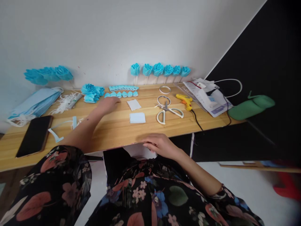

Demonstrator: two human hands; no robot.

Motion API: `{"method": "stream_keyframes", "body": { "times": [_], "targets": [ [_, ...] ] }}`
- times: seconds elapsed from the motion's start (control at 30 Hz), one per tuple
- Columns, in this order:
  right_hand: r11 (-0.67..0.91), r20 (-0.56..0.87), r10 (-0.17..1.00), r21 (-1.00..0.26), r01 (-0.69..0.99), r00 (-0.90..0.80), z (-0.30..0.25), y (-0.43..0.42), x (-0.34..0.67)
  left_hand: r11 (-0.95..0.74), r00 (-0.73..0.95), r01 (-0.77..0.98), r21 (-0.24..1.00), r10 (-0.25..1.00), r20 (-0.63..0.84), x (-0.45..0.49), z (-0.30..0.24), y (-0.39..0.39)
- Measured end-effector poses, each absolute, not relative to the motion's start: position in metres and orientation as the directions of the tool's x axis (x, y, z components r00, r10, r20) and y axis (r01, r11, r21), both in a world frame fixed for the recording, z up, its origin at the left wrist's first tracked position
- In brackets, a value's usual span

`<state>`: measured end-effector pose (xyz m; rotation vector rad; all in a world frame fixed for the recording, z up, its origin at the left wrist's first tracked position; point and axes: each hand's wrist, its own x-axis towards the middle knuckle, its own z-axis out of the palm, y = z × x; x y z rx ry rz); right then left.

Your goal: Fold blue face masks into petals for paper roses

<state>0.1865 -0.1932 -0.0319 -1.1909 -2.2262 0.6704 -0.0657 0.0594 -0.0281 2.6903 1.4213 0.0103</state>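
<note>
My left hand (109,105) reaches over the table just in front of a row of small folded light-blue pieces (124,94). Its fingers are partly stretched out, and I see nothing held in them. A second strip of overlapping blue pieces (123,88) lies behind that row. To the left of the hand, a bunch of blue crepe-like petals (91,93) rests on the wood. My right hand (158,144) lies loosely at the table's front edge, fingers extended and holding nothing visible. Between the hands are two small pale stacks, a rear one (134,104) and a front one (137,118).
Blue flowers on stems (158,69) stand along the wall. Scissors (166,109), rolls of tape (165,90) and a yellow glue gun (185,101) with its cord lie right. Face masks (35,103), a phone (35,135) and white straps (67,102) lie left. A green bottle (251,108) lies far right.
</note>
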Motion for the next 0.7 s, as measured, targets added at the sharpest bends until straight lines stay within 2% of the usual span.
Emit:
{"method": "stream_keyframes", "body": {
  "times": [0.13,0.53,0.63,0.7],
  "targets": [
    [0.52,0.244,0.842,-0.604,0.605,-0.481,-0.025,-0.197,0.19,-0.531,0.531,0.847,0.016,0.845,-0.064,-0.065,-0.027,0.06],
    [0.579,0.304,0.811,-0.54,0.611,-0.5,-0.02,-0.178,0.2,-0.472,0.474,0.88,0.064,0.88,-0.038,-0.062,-0.024,0.049],
    [0.551,0.325,0.834,-0.504,0.665,-0.446,-0.011,-0.154,0.208,-0.459,0.461,0.886,0.065,0.887,-0.029,-0.059,-0.022,0.044],
    [0.467,0.314,0.882,-0.48,0.743,-0.352,-0.004,-0.13,0.215,-0.453,0.454,0.889,0.061,0.891,-0.009,-0.057,-0.022,0.041]
  ]
}}
